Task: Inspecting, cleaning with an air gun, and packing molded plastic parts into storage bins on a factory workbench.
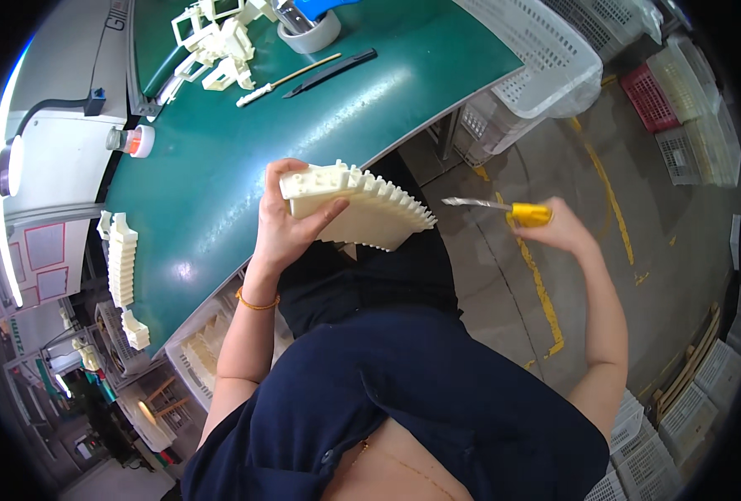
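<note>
My left hand (283, 225) is closed around one end of a cream-white plastic moulded part (370, 209), thumb on its flat side. A row of small teeth runs along the part's upper edge, and it is held tilted over my lap at the bench edge. Off to the right, above the floor, my right hand (564, 225) grips the yellow handle of a hand-held drill bit (531, 215). Its metal, seemingly twisted shaft points left toward the toothed part, with a gap between the two.
On the green bench (220, 175) lie a pile of cream plastic pieces (220, 50), a wooden stick with a white end (287, 81), a black slim tool (330, 73), a tape roll (310, 35) and a long ribbed part (122, 259). White crates (546, 58) stand right of it.
</note>
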A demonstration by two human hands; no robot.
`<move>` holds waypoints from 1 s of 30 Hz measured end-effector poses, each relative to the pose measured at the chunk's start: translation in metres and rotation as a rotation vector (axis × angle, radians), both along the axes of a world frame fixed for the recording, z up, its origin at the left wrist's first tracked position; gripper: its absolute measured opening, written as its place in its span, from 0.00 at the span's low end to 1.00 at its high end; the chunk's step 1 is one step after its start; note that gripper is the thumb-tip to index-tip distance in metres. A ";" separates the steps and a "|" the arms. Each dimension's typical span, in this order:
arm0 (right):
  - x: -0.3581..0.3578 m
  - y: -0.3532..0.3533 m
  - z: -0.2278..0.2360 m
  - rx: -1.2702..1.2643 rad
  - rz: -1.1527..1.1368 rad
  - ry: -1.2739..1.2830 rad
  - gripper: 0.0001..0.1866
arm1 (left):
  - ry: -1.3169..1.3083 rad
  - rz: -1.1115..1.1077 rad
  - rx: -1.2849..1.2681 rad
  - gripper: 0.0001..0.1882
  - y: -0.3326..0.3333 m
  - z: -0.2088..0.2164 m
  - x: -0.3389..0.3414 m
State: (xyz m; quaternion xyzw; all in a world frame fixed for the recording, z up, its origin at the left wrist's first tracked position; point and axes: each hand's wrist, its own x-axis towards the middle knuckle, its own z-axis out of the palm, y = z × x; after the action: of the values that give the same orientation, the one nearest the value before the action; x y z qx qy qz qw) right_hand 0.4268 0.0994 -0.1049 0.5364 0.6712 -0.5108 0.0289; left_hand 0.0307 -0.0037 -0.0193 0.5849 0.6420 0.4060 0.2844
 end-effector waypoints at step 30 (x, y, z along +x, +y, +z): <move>-0.160 -0.127 -0.076 -0.601 -0.343 0.717 0.21 | 0.084 0.135 0.149 0.32 -0.053 0.003 -0.024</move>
State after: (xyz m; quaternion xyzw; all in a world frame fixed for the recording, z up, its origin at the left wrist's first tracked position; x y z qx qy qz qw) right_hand 0.2673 -0.0280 -0.1807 0.3977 0.3641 -0.8313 -0.1347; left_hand 0.0069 -0.0569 -0.0161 0.5764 0.6592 0.4459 0.1852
